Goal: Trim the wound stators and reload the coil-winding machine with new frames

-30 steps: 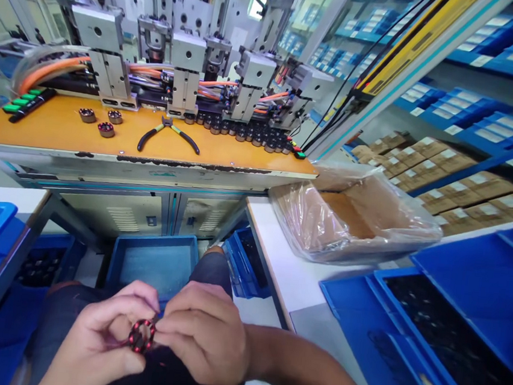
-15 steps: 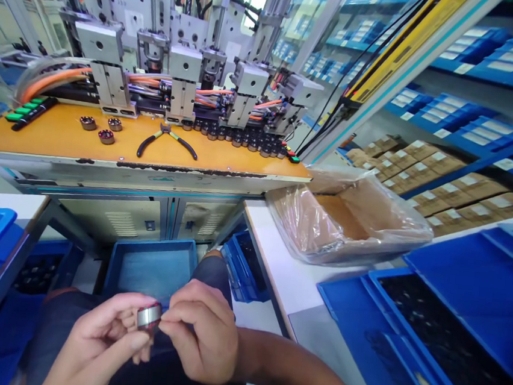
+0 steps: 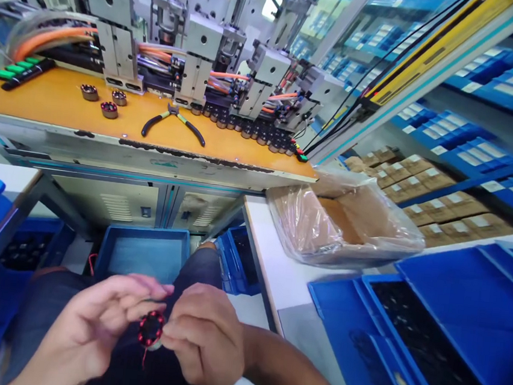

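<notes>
My right hand [image 3: 206,336] pinches a small motor stator [image 3: 142,330] at its right edge, above my lap. The stator's ring face with red windings is turned up toward me, and a short red wire end hangs from its lower edge. My left hand [image 3: 92,325] is just to the left, thumb and fingers apart around the stator but not closed on it. A thin dark edge shows at the left fingertips; I cannot make out what it is.
Wire cutters [image 3: 173,112] lie spread on the orange bench top [image 3: 64,119]. Three stators [image 3: 109,110] sit to their left, with several more [image 3: 246,131] rowed below the machine. A blue tray [image 3: 144,230] is beyond my knees. A plastic-lined carton [image 3: 337,249] stands right, near blue bins [image 3: 339,321].
The stator has turned from showing its silver side to showing its wound face. My left hand has loosened its hold and spread its fingers. The whole view has tilted and shifted slightly.
</notes>
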A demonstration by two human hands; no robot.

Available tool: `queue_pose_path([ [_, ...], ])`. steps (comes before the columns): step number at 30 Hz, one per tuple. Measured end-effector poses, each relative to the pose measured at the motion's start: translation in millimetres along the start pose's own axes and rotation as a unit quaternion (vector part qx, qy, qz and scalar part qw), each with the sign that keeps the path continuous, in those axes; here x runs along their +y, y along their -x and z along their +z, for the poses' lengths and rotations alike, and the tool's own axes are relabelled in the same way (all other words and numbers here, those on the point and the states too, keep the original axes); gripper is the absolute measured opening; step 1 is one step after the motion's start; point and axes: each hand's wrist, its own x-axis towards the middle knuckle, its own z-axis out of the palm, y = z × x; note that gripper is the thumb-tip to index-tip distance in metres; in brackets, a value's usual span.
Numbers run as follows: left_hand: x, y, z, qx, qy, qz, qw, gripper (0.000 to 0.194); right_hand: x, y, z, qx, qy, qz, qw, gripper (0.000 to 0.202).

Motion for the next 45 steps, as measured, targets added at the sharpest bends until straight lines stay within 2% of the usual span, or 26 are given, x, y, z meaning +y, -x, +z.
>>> queue_pose_path([
  [2, 4, -3, 2.7, -0.035, -0.04, -0.084, 0.995, 0.049, 4, 0, -1, -0.011, 0.01, -0.041, 0.999, 0.016],
  [4, 9, -5, 7.8, -0.057, -0.071, -0.134, 0.987, 0.045, 7, -1, -3, -0.022, 0.021, -0.059, 0.998, 0.016],
  [7, 17, -6, 18.9, -0.009, -0.084, -0.155, 0.984, 0.04, 8, -4, -6, -0.033, 0.047, -0.06, 0.997, 0.014],
  [10, 21, -5, 29.3, 0.055, -0.065, -0.149, 0.985, 0.038, 6, -5, -5, -0.024, 0.068, -0.05, 0.996, 0.013],
  [17, 17, -3, 35.4, 0.123, -0.045, -0.108, 0.985, 0.03, 3, -3, -2, -0.019, 0.081, -0.014, 0.996, 0.017],
  [20, 17, -1, 37.2, 0.142, -0.038, -0.072, 0.987, 0.026, 1, -3, -3, -0.021, 0.079, 0.015, 0.997, 0.015],
  [24, 17, 3, 35.9, 0.155, 0.002, 0.0, 0.988, 0.035, 1, -4, -3, -0.014, 0.076, 0.01, 0.997, 0.016],
  [26, 15, 4, 31.4, 0.14, 0.041, 0.021, 0.989, 0.037, 2, -4, -2, -0.008, 0.065, -0.009, 0.998, 0.015],
  [28, 13, 1, 25.5, 0.101, 0.056, 0.015, 0.993, 0.034, 3, -3, -1, 0.003, 0.055, -0.038, 0.998, 0.015],
  [30, 13, -4, 20.6, 0.056, 0.027, -0.034, 0.997, 0.032, 3, -2, -1, 0.014, 0.054, -0.063, 0.996, 0.017],
  [33, 15, -11, 19.6, -0.046, -0.032, -0.14, 0.988, 0.045, 1, -1, -4, 0.002, 0.062, -0.066, 0.996, 0.02],
  [35, 17, -13, 23.2, -0.074, -0.051, -0.168, 0.982, 0.045, 2, -1, -7, -0.006, 0.068, -0.054, 0.996, 0.021],
  [36, 18, -13, 25.6, -0.059, -0.056, -0.166, 0.983, 0.042, 2, -2, -8, -0.008, 0.07, -0.048, 0.996, 0.02],
  [41, 16, -10, 37.1, 0.091, -0.052, -0.105, 0.989, 0.03, 6, -8, -10, -0.012, 0.074, -0.037, 0.997, 0.013],
  [45, 15, -6, 44.0, 0.177, -0.048, -0.049, 0.982, 0.031, 1, -12, -11, -0.027, 0.098, 0.033, 0.994, 0.014],
])
